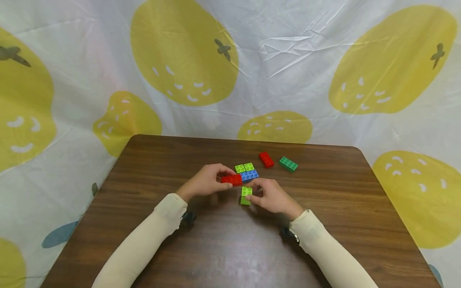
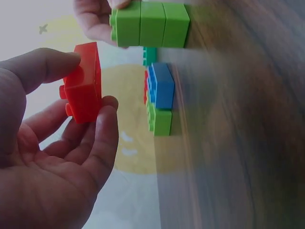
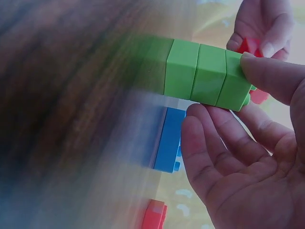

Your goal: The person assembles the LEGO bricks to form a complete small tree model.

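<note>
Now left hand (image 1: 208, 180) pinches red brick (image 2: 85, 86), right hand (image 1: 272, 195) green stack (image 2: 152, 25).

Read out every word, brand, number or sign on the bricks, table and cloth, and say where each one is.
None can be read.
Green stack, red brick in the left hand, blue brick: no lettering visible; any tiny marks would be too small to read.
Cloth: printed yellow shapes, no words or numbers.
Table: no lettering visible.

Soft light leaves a pale glare on the brown desk (image 1: 234, 244), well away from its back edge; both wrist views blur its surface.
</note>
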`<state>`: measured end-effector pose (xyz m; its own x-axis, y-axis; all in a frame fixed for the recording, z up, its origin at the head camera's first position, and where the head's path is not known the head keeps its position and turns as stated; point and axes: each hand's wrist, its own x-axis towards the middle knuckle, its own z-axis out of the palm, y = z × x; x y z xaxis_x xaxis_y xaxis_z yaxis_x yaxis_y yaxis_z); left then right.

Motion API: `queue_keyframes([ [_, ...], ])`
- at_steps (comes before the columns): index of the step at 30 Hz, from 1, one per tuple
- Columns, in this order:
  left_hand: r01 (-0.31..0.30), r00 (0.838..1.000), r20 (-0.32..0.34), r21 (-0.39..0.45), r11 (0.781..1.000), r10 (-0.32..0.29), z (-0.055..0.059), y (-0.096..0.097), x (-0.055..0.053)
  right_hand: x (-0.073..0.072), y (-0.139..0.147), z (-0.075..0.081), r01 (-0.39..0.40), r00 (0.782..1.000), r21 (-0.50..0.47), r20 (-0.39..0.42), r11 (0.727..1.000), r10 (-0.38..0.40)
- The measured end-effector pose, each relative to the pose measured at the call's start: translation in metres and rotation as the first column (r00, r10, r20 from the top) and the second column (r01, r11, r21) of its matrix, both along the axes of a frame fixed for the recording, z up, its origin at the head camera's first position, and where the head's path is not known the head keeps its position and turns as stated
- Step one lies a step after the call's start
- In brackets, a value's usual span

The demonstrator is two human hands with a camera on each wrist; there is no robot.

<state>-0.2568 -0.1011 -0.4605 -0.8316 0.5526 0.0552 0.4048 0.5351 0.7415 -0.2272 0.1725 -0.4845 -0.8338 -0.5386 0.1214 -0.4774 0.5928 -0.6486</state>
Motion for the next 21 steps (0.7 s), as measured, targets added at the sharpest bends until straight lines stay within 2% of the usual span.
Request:
queue_keyframes([
  [5,0.06,0.998,0.019,0.001,0.998,-0.06,0.003,0.006,0.006,-0.001,0.0,0.001,-0.011,1.0,0.004,0.003,1.0,0.011],
  [11,0.089,0.996,0.002,-0.016,0.996,-0.089,0.0,0.011,0.009,-0.001,-0.001,0.001,-0.006,1.0,0.011,0.016,1.0,0.006],
  [21,0.074,0.997,0.006,0.025,0.997,-0.074,-0.006,0.014,0.013,-0.001,-0.003,0.002,-0.01,1.0,0.005,0.016,1.0,0.01],
])
